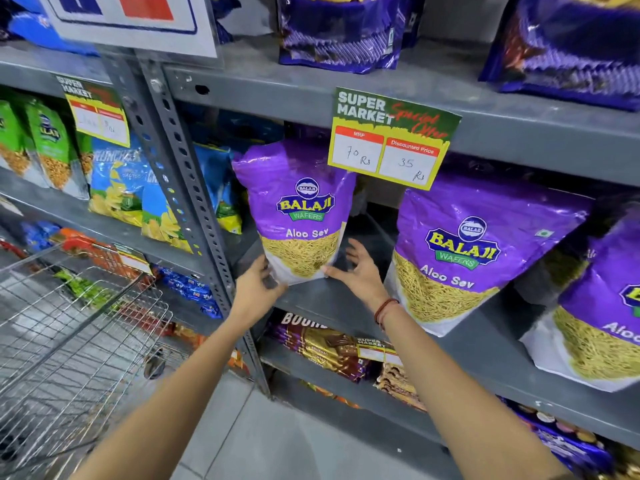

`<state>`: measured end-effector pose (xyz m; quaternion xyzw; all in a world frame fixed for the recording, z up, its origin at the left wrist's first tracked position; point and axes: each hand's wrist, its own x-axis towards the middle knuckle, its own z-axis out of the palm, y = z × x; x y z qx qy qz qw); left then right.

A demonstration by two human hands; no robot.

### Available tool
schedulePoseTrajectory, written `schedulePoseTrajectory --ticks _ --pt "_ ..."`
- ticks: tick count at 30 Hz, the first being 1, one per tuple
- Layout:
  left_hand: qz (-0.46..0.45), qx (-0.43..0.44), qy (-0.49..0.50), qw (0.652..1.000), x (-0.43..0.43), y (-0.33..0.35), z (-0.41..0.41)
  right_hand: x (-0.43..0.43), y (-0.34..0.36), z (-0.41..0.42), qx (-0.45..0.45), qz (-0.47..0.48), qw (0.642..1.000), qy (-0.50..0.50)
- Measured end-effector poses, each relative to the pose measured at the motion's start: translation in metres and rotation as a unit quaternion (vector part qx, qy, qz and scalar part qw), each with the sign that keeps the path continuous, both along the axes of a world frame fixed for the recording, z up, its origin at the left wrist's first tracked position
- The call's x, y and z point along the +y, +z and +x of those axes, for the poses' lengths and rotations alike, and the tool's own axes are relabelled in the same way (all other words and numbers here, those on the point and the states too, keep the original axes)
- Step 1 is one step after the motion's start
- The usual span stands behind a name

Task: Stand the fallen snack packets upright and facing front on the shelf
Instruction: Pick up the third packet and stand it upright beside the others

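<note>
A purple Aloo Sev packet (298,206) stands upright and faces front at the left end of the grey shelf (332,303). My left hand (258,287) grips its bottom left corner. My right hand (358,271) is at its bottom right corner, thumb touching the packet, fingers spread apart behind it. Two more purple Aloo Sev packets stand upright to the right, one (471,251) in the middle and one (602,313) at the frame's right edge. Dark gaps lie between the packets.
A yellow and green price tag (391,140) hangs from the shelf above. A perforated steel upright (180,174) divides this bay from blue and green packets on the left. A wire shopping cart (76,341) stands at lower left. Biscuit packs (329,348) fill the lower shelf.
</note>
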<state>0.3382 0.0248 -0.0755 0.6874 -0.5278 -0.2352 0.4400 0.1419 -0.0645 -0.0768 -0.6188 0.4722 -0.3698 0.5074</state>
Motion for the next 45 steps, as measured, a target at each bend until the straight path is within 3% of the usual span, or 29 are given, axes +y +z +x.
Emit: schedulePoseTrajectory --ticks 3,6,13,20,24,28,31,34,39,45 --pt "0.011 0.020 -0.028 0.999 -0.004 -0.003 -0.004 -0.014 -0.002 0.010 0.013 0.016 0.998 0.052" --pt "0.021 0.025 -0.024 0.999 -0.019 0.002 0.001 -0.013 -0.004 0.019 0.030 0.002 0.999 0.031" --pt "0.090 -0.053 -0.059 0.993 -0.042 0.000 0.030 0.004 -0.008 0.021 0.103 -0.083 0.990 0.047" --pt "0.055 -0.057 -0.074 0.994 -0.035 -0.007 0.033 0.009 -0.010 0.029 0.150 -0.075 0.986 0.003" --pt "0.020 -0.094 -0.073 0.993 -0.026 -0.011 0.036 0.021 -0.016 0.031 0.134 -0.076 0.988 -0.011" --pt "0.041 -0.102 -0.071 0.991 -0.026 -0.010 0.038 0.026 -0.016 0.032 0.121 -0.073 0.990 -0.009" --pt "0.051 -0.051 -0.032 0.997 -0.031 -0.003 0.036 0.025 -0.008 0.031 0.080 -0.059 0.995 -0.017" --pt "-0.006 0.090 0.002 0.996 -0.043 0.020 0.035 0.023 0.016 0.032 -0.051 -0.082 0.994 -0.052" --pt "-0.128 0.296 -0.014 0.947 -0.078 0.084 0.038 0.006 0.079 0.034 -0.214 -0.142 0.960 -0.114" --pt "-0.133 0.358 -0.005 0.924 -0.095 0.105 0.047 0.002 0.094 0.035 -0.244 -0.164 0.944 -0.148"
